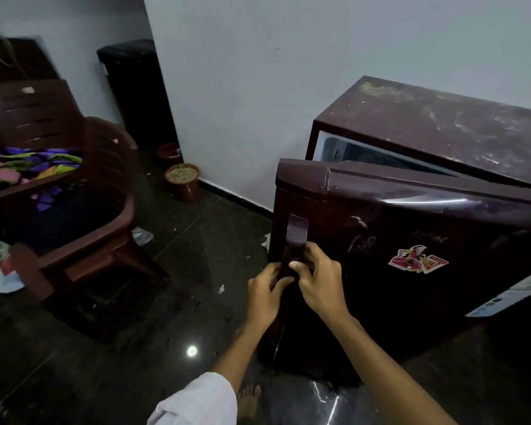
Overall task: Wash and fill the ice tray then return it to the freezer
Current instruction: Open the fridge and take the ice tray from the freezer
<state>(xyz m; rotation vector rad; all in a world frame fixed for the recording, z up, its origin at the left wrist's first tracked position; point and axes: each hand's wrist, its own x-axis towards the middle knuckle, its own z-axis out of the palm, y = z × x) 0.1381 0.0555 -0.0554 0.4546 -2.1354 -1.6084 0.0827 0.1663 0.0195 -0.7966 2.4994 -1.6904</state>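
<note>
Chair: a brown plastic chair is standing far to the left of the hands, with a bright patterned cloth lying over its seat.
Pots: two brown pots are sitting on the floor by the wall, up and to the left of the hands.
Left hand: it is gripping the handle from the left side, with the thumb lying across the handle's front.
Handle: the dark upright bar is sitting between the two hands and is rising above them.
Right hand: it is gripping the handle from the right side, fingers curled over it, touching the left hand's thumb.
Hands together: both are clamping the one handle, side by side.
Door: the maroon door is standing ajar, stretching away to the right of the hands and carrying a red sticker.
Fridge: the maroon cabinet is sitting up and to the right of the hands, showing a pale sliver of its inside above the door.
Ice tray: I cannot tell where it is lying.
</note>
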